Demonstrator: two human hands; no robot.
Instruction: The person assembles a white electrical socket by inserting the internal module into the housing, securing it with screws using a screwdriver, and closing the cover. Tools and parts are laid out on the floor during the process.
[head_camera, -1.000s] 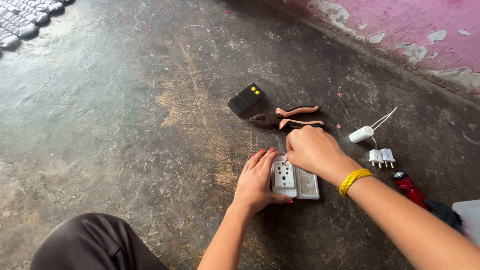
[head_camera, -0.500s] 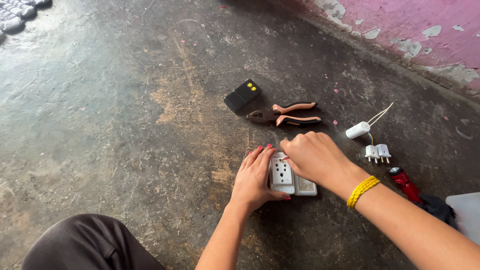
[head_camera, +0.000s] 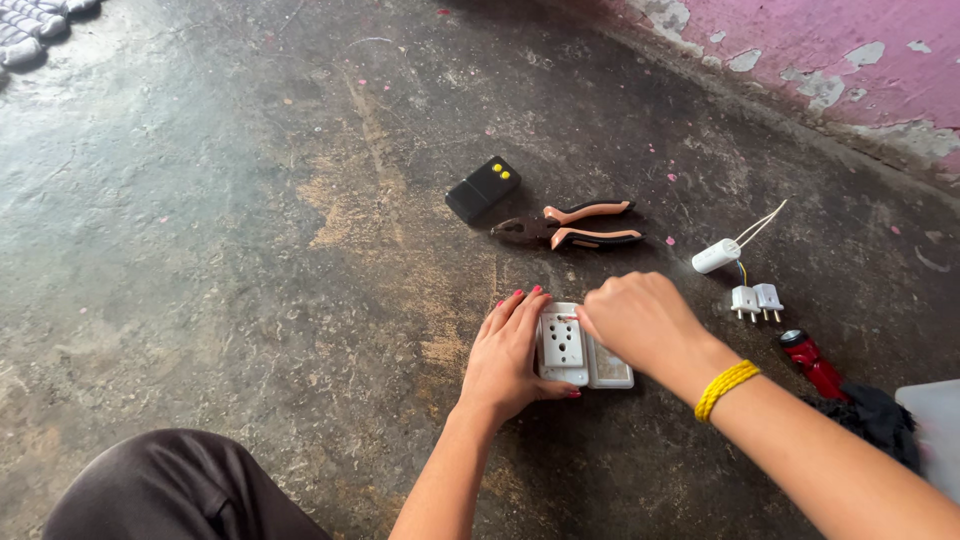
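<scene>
White socket plate (head_camera: 563, 343) on concrete floor (head_camera: 250, 250): left hand (head_camera: 512, 360) flat, steadying its edge; right hand (head_camera: 638, 322) closed, fingertips pinching at its top. Pliers (head_camera: 570, 228) beyond.

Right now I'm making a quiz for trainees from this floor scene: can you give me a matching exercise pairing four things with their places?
Things:
1. white plastic socket plate
2. orange-handled pliers
3. black box with two yellow buttons
4. small white cylinder with wires

Places:
A. beside the pliers' jaws, farther left
B. between both hands
C. just above two white plugs
D. beyond the socket plate

Pairs: 1-B, 2-D, 3-A, 4-C
</scene>
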